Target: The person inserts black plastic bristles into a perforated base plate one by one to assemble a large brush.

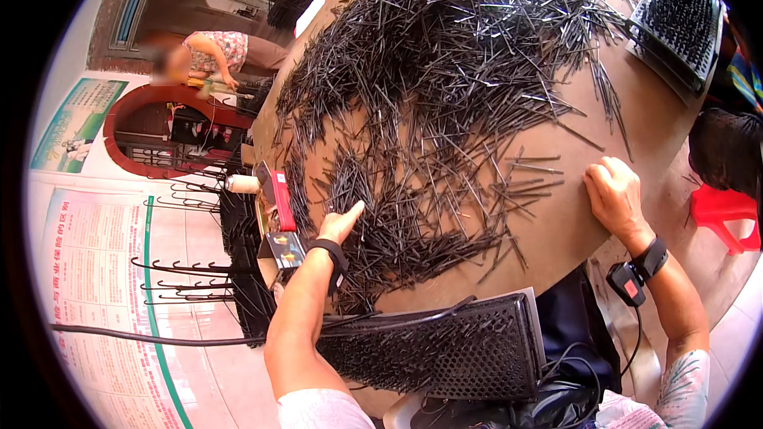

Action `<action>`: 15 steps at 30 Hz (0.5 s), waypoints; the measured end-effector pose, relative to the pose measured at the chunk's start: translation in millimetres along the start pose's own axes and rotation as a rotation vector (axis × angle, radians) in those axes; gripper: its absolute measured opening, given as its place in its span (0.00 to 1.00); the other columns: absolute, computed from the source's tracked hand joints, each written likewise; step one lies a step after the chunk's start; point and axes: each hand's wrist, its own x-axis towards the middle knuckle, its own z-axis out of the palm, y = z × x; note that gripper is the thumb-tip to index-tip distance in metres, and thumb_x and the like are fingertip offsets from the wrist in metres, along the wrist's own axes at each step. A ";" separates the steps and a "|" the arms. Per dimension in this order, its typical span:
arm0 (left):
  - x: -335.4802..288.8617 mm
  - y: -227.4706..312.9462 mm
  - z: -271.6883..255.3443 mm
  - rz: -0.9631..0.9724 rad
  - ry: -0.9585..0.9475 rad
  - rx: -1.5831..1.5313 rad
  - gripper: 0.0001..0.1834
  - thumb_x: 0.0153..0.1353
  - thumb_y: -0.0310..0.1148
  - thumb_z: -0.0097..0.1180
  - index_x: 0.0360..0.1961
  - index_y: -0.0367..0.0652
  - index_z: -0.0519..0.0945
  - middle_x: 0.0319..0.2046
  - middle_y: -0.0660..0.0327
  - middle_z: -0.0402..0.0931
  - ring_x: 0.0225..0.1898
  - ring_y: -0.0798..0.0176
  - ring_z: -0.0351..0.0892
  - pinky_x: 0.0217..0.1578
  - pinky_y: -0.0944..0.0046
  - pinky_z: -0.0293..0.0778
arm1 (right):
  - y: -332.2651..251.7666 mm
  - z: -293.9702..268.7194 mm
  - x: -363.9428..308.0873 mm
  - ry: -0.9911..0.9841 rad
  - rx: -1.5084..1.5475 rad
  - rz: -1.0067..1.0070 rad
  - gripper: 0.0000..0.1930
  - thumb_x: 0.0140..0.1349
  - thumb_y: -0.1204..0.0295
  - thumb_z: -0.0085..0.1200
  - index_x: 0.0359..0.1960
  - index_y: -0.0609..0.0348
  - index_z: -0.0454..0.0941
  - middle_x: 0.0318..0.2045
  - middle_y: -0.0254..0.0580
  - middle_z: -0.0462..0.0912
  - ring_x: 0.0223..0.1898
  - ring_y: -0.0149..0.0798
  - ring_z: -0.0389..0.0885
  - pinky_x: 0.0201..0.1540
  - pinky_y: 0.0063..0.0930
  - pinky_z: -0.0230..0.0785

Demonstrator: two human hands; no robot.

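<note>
A large heap of thin black strips (445,56) covers much of the brown tabletop (548,139). My left hand (342,224) lies on a smaller bunch of these strips at the near left of the heap. One of its digits stretches out to the right; the others are partly hidden. At the right edge of the table my right hand (615,191) rests with its fingers curled in, and I see nothing in it. Just below the table edge, in front of me, sits a black perforated tray (493,381) with strips stuck in many of its holes.
Another black tray (675,20) full of strips stands at the far right. Left of my hand are a red box (280,200), a thread spool (242,183) and black hooked rods (191,266). A red stool (727,214) stands right. Another person (218,52) works at far left.
</note>
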 end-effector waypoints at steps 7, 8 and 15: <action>86.1 -79.6 52.1 0.063 0.189 -0.144 0.44 0.40 0.53 0.57 0.49 0.25 0.60 0.46 0.41 0.67 0.50 0.47 0.67 0.50 0.60 0.61 | -7.5 -1.1 3.5 -0.007 0.058 0.015 0.05 0.43 0.78 0.52 0.19 0.61 0.67 0.18 0.44 0.66 0.23 0.45 0.68 0.25 0.34 0.61; 64.0 -41.8 52.2 0.064 0.168 -0.084 0.41 0.41 0.50 0.57 0.49 0.26 0.61 0.45 0.41 0.67 0.48 0.47 0.68 0.49 0.59 0.62 | -3.1 -1.4 2.6 -0.009 0.032 0.032 0.05 0.43 0.78 0.52 0.19 0.61 0.67 0.18 0.43 0.66 0.23 0.45 0.68 0.25 0.33 0.61; -11.3 18.2 52.0 0.362 0.309 0.015 0.33 0.43 0.37 0.56 0.50 0.32 0.61 0.43 0.43 0.69 0.45 0.47 0.69 0.47 0.57 0.65 | -1.4 0.2 4.7 -0.011 0.039 0.008 0.05 0.44 0.78 0.51 0.20 0.61 0.67 0.19 0.43 0.67 0.23 0.45 0.68 0.26 0.33 0.61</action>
